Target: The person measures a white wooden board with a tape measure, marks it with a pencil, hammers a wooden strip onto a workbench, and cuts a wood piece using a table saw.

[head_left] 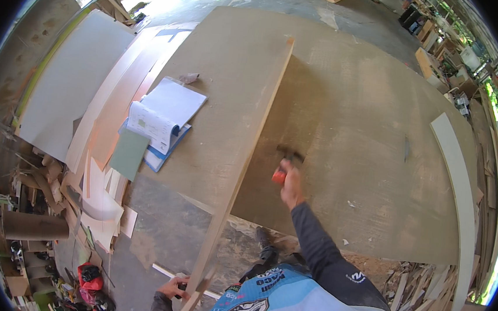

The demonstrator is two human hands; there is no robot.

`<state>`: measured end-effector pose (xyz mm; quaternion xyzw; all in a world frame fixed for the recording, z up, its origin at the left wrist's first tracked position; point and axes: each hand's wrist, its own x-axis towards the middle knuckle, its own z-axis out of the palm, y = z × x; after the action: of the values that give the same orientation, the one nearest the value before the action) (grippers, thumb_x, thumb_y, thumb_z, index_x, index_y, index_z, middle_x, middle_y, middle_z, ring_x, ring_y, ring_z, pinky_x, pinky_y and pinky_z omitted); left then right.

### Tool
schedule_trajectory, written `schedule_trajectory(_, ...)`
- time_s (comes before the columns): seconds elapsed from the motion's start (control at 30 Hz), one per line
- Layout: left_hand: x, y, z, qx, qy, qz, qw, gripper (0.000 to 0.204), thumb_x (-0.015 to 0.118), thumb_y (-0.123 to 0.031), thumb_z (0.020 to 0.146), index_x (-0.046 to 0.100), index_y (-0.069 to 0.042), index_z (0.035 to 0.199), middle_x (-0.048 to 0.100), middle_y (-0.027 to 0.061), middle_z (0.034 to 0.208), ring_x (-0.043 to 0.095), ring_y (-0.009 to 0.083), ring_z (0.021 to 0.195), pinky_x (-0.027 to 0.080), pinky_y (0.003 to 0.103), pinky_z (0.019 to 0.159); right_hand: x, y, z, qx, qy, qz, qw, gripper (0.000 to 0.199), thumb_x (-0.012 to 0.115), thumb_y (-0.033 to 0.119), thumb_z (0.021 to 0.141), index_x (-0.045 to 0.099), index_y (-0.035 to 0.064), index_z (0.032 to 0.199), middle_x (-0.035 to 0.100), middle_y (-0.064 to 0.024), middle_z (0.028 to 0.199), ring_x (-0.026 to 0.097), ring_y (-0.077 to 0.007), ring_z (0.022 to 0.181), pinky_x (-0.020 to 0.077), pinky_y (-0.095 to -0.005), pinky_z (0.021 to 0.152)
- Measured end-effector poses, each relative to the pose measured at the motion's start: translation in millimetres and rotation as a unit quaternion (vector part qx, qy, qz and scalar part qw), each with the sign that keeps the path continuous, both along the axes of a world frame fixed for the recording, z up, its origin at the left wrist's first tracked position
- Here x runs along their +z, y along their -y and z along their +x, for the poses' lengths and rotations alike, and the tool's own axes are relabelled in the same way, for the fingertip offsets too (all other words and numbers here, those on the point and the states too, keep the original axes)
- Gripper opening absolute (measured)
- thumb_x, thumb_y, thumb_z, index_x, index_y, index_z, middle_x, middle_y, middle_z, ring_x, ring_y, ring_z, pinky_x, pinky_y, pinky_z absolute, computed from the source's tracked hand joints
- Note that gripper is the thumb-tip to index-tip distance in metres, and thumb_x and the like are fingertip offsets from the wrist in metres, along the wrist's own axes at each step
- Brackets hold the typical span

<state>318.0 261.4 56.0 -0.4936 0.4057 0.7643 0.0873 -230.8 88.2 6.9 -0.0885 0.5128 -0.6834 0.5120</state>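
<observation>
Here — hammer [284, 165] in right hand [291, 188]

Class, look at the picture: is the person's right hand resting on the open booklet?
No: the right hand grips an orange-handled hammer on the large board, well apart from the open booklet.

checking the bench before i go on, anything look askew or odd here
The long narrow wooden plank stands on edge across the large brown board, its near end overhanging, steadied by the left hand. The right hand holds an orange-handled hammer. Offcuts lie scattered left.
</observation>
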Motion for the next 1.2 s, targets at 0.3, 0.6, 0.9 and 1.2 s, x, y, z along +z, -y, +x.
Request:
schedule_trajectory(0.3, 19, 85, -153, -0.075, -0.028, -0.158, 0.984, 0.062, 0.082, -0.023, 0.069, 0.067, -0.004, 0.126, 0.068, -0.0009, 0.091, 0.057, 0.0074, 0.074, 0.047, 0.025, 0.066, 129, -214, 61, 0.242, 0.151, -0.093, 0.954, 0.025, 0.056, 0.004, 0.093, 0.047, 0.0032, 0.116, 0.062, -0.0205, 0.127, 0.061, -0.0239, 0.113, 0.0456, -0.0357, 0.101)
schedule_trajectory(0.6, 2, 36, -319, -0.077, 0.012, -0.365, 0.928, 0.096, 0.085, -0.036, 0.069, 0.042, 0.006, 0.144, 0.065, 0.0051, 0.084, 0.059, 0.0109, 0.076, 0.05, 0.025, 0.073, 126, -313, -10, 0.079, 0.165, -0.117, 0.976, 0.015, 0.054, 0.011, 0.097, 0.051, 0.0076, 0.111, 0.061, -0.0185, 0.127, 0.063, -0.0222, 0.105, 0.0555, -0.0362, 0.089)
schedule_trajectory(0.9, 31, -66, -415, -0.126, 0.128, -0.454, 0.873, 0.112, 0.085, -0.06, 0.062, 0.044, 0.007, 0.143, 0.066, 0.0302, 0.118, 0.067, 0.0342, 0.11, 0.05, 0.037, 0.096, 70, -442, -91, -0.036, -0.05, 0.019, 0.998, 0.032, 0.073, 0.005, 0.083, 0.054, 0.0047, 0.109, 0.062, -0.0046, 0.099, 0.063, -0.0146, 0.092, 0.0537, -0.0308, 0.082)
schedule_trajectory(1.2, 114, -8, -363, 0.012, 0.102, -0.472, 0.875, 0.051, 0.078, -0.026, 0.087, 0.064, 0.004, 0.126, 0.055, -0.0015, 0.066, 0.046, 0.0041, 0.058, 0.038, 0.023, 0.052, 13, -485, -86, 0.002, -0.345, 0.16, 0.925, 0.04, 0.077, 0.017, 0.08, 0.058, 0.0009, 0.112, 0.071, -0.0148, 0.096, 0.07, -0.0198, 0.087, 0.0537, -0.0355, 0.075)
